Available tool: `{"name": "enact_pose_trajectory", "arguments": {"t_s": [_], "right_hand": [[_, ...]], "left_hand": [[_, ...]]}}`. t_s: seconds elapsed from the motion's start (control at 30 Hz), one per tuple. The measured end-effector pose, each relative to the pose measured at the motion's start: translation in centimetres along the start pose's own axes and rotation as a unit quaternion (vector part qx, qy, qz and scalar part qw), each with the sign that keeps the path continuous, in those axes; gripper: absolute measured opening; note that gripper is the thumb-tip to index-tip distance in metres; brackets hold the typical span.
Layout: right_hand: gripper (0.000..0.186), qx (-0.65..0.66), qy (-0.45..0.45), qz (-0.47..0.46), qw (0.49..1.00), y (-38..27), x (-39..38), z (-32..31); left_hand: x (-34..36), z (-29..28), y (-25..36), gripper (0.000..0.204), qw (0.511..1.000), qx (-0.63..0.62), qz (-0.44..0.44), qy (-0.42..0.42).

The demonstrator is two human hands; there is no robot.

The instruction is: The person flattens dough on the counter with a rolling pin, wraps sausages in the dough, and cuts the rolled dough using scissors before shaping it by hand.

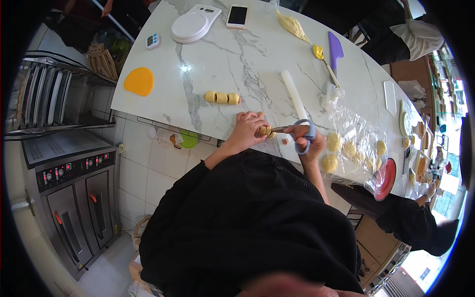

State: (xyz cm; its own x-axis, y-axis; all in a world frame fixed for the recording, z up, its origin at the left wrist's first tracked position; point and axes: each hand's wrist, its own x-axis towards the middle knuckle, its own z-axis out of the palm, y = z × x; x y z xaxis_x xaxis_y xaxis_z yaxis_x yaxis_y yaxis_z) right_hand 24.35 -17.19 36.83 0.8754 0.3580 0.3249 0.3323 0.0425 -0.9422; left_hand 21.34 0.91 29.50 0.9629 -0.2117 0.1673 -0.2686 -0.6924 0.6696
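Note:
My left hand is closed on a small roll of pale yellow dough near the table's front edge. Blue-grey-handled scissors are in my right hand, with their blades at the roll. Beyond my left hand, a short row of dough pieces lies side by side, with something reddish at its right end. A small reddish bit sits beside the scissors. Right of my right hand, several round dough balls lie partly under clear plastic film.
A white rolling pin, an orange scraper, a white scale, a timer, a phone, a piping bag, a purple spatula and a spoon lie about. A red plate is rightward; an oven stands left.

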Motion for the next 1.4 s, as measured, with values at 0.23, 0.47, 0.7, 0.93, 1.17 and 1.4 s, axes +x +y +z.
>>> {"name": "enact_pose_trajectory", "arguments": {"t_s": [0.23,0.47,0.7,0.93,1.17,1.4], "right_hand": [[0.088,0.093,0.197,-0.065,0.974,-1.9,1.8,-2.7],[0.087,0.095,0.184,-0.042,0.978,-1.5,1.7,-3.0],[0.083,0.103,0.145,-0.010,0.984,-2.1,2.4,-3.1],[0.089,0.140,0.087,-0.041,0.986,-0.5,5.7,-1.2],[0.092,0.085,-0.032,-0.094,0.991,2.1,8.5,0.1],[0.086,0.074,-0.064,-0.057,0.994,2.8,8.8,0.5]], "left_hand": [[1.0,-5.2,-2.0,0.054,0.984,0.094,-0.036,0.148],[2.6,-7.9,-6.4,0.034,0.982,0.139,-0.126,0.009],[5.3,-7.7,-4.0,0.030,0.990,0.099,-0.095,0.025],[8.2,-1.8,-3.8,0.028,0.963,-0.257,-0.070,0.043],[8.4,-1.5,-2.6,0.029,0.946,-0.280,-0.162,-0.001],[8.2,-1.1,-3.2,0.030,0.948,-0.276,-0.155,0.011]]}}
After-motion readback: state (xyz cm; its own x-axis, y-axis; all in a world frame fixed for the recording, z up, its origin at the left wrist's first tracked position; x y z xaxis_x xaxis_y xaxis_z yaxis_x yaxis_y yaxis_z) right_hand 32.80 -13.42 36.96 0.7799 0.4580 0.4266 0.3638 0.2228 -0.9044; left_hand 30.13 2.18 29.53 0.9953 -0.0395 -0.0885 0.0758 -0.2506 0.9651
